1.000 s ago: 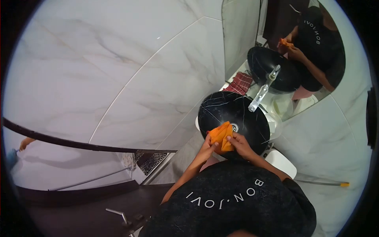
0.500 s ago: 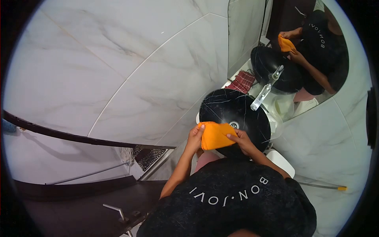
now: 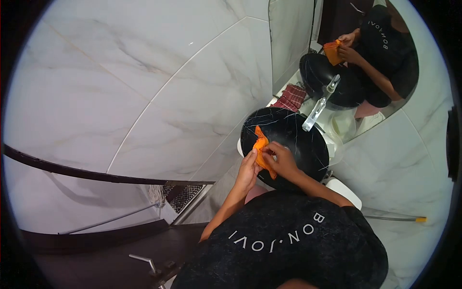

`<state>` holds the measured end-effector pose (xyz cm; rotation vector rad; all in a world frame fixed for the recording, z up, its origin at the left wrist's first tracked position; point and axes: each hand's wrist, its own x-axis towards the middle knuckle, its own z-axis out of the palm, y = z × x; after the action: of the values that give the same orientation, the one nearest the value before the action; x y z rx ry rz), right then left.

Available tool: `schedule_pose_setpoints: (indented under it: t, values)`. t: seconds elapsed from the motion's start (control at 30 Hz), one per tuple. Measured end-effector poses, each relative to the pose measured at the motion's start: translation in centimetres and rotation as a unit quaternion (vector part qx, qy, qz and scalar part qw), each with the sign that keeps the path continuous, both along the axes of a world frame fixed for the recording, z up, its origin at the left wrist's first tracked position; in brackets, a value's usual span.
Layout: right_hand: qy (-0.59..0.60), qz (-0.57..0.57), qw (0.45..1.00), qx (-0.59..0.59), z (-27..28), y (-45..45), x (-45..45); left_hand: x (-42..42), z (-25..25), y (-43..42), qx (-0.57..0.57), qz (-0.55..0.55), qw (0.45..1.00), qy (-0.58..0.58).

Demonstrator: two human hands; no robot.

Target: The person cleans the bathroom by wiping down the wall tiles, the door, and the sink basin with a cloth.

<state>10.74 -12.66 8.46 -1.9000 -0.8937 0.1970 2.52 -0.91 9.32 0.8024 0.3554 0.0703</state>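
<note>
1 thin, creased orange cloth [image 3: 260, 143] is above the rounded, glossy black basin [image 3: 308, 150] with white marble-like veins. The left hand [image 3: 247, 170] pinches the cloth between thumb and fingers; the right hand [image 3: 283, 162] curls against it, but I cannot tell whether its fingertips pinch. A shiny faucet [image 3: 316, 114] slants beside the rim.

A mirror [image 3: 368, 60] hangs on the pale veined wall [image 3: 397, 166], with a dark door [image 3: 91, 255] at lower left.
</note>
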Motion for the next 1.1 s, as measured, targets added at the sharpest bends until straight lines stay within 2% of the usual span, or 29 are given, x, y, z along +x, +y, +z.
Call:
schedule_pose_setpoints:
  t: [0.07, 0.17, 0.27, 0.3, 0.37, 0.4, 0.5, 0.53, 0.6, 0.63, 0.77, 0.83, 0.87, 0.93, 1.07, 1.1]
  values:
    - [0.112, 0.010, 0.989, 0.096, -1.4, -0.1, 0.7, -0.3, 0.0, 0.4, 0.000, -0.010, 1.000, -0.002]
    - [0.181, 0.013, 0.977, 0.116, -1.8, -0.1, 0.5, -0.8, -1.0, 0.3, -0.018, -0.021, 1.000, -0.009]
    - [0.117, -0.032, 0.991, 0.053, 0.7, 0.0, -0.8, -0.8, -1.8, -0.2, -0.046, -0.023, 0.999, -0.008]
    - [0.116, -0.034, 0.991, 0.053, -0.6, 0.0, -0.5, -0.8, -1.9, -0.3, -0.054, -0.021, 0.998, -0.002]
    - [0.217, -0.019, 0.967, 0.132, -4.1, -0.3, 0.7, -0.5, -1.2, -0.3, -0.050, -0.025, 0.998, -0.019]
    - [0.217, -0.020, 0.967, 0.133, -3.8, -0.7, 0.9, -0.5, -1.0, -0.3, -0.045, -0.026, 0.998, -0.035]
    - [0.375, -0.025, 0.903, 0.209, -2.6, -2.2, 1.5, -0.8, -3.6, 2.4, -0.024, 0.032, 0.999, 0.011]
    - [0.376, -0.024, 0.903, 0.209, -2.6, -2.9, 1.7, -1.1, -2.9, 3.0, -0.024, 0.033, 0.999, 0.011]
    - [0.491, -0.038, 0.832, 0.257, -2.2, -4.1, 2.1, -1.6, -1.5, 4.0, 0.007, 0.106, 0.994, 0.027]
    - [0.509, -0.044, 0.823, 0.249, -0.9, -4.7, 1.8, -2.0, -1.4, 4.3, 0.033, 0.154, 0.986, 0.050]
    - [0.491, -0.023, 0.852, 0.181, -2.2, -6.3, 1.3, -3.5, -4.2, 5.8, 0.050, 0.175, 0.981, 0.062]
    - [0.399, 0.021, 0.904, 0.152, -3.5, -6.3, 1.3, -4.2, -4.5, 5.8, 0.067, 0.145, 0.985, 0.064]
    - [0.396, 0.024, 0.905, 0.154, -3.9, -6.4, 1.5, -4.2, -4.6, 5.8, 0.069, 0.147, 0.985, 0.060]
    - [0.258, -0.051, 0.961, 0.084, -3.1, -6.1, 1.9, -3.9, -4.1, 5.1, 0.091, 0.165, 0.980, 0.060]
    - [0.165, -0.070, 0.979, 0.101, -2.8, -5.3, 2.5, -3.6, -3.7, 5.4, 0.160, 0.153, 0.973, 0.060]
    - [0.101, -0.095, 0.987, 0.088, -2.5, -5.2, 2.3, -3.7, -3.6, 5.4, 0.186, 0.151, 0.970, 0.051]
